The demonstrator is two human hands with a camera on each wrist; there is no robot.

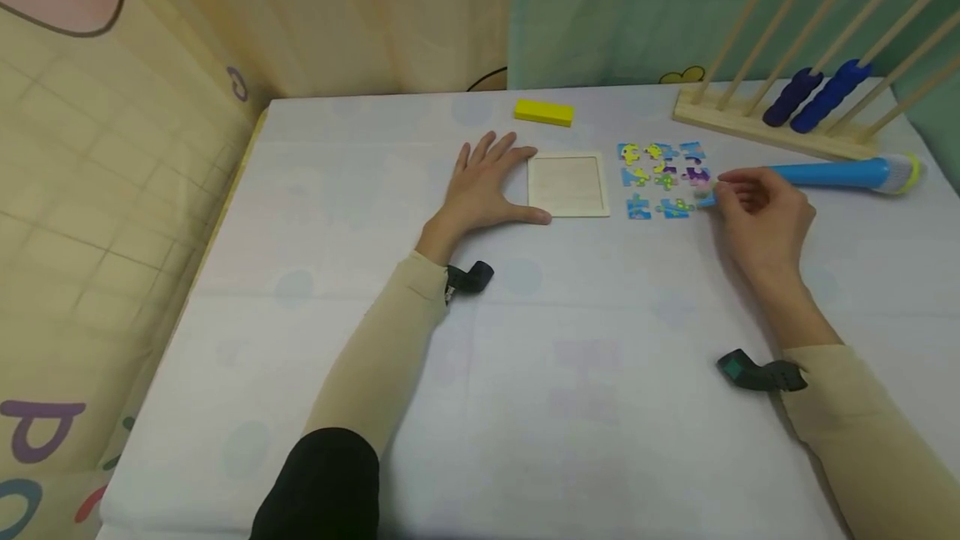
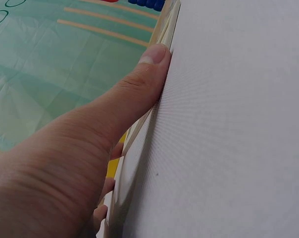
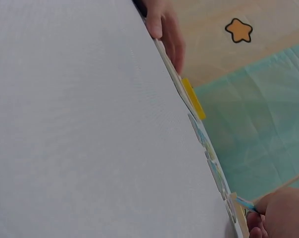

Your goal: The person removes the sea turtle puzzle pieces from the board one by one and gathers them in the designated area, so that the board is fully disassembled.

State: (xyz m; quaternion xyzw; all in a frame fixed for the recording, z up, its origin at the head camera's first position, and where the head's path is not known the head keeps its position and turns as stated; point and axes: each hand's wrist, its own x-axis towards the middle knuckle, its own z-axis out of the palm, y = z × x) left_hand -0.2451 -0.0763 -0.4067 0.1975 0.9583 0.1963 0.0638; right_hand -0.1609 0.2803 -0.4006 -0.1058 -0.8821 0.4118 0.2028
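Note:
My left hand (image 1: 483, 186) lies spread at the left side of a square wooden puzzle tray (image 1: 567, 184), its fingers straight. The thumb touches the tray's near left corner and the index finger reaches the far left corner. In the left wrist view the thumb (image 2: 144, 69) lies along the tray's edge. My right hand (image 1: 767, 223) pinches a light blue puzzle piece (image 3: 244, 202) between thumb and fingers, with one edge raised. Left of this hand several loose puzzle pieces (image 1: 665, 182), blue, yellow, green and purple, lie in rough rows on the table. No piece shows inside the tray.
A yellow block (image 1: 543, 112) lies behind the tray. At the back right stands a wooden rack (image 1: 772, 133) with upright rods and dark blue beads (image 1: 831, 96). A blue toy microphone (image 1: 840, 174) lies just beyond my right hand. The white-covered table (image 1: 525, 407) meets curtains at the back.

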